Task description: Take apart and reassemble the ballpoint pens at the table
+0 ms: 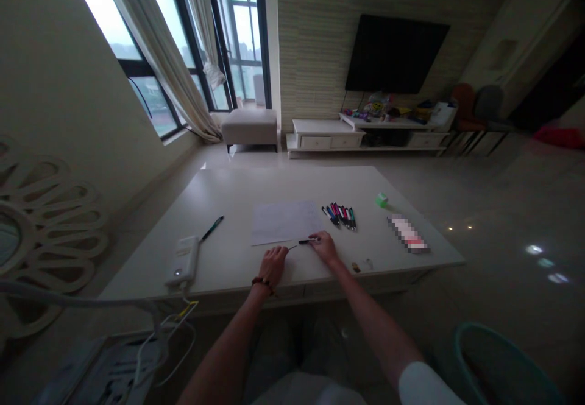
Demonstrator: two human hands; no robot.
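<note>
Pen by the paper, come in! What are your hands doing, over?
Right hand holding black pen. Left hand on white table, beside pen's tip. Sheet of paper just past the pen.

- Left forearm (223,356) and right forearm (379,332) reach forward from the bottom of the view, angling inward.
- Left hand (273,266): back uppermost, fingers turned down and out of sight, with a dark beaded bracelet (262,283) around the wrist.
- Right hand (324,248): just beside the left, not touching it, back uppermost, angled inward, its fingers (315,240) pinched together (small at this distance).
- White sleeve (425,387): covers the right arm above the bare forearm.
</note>
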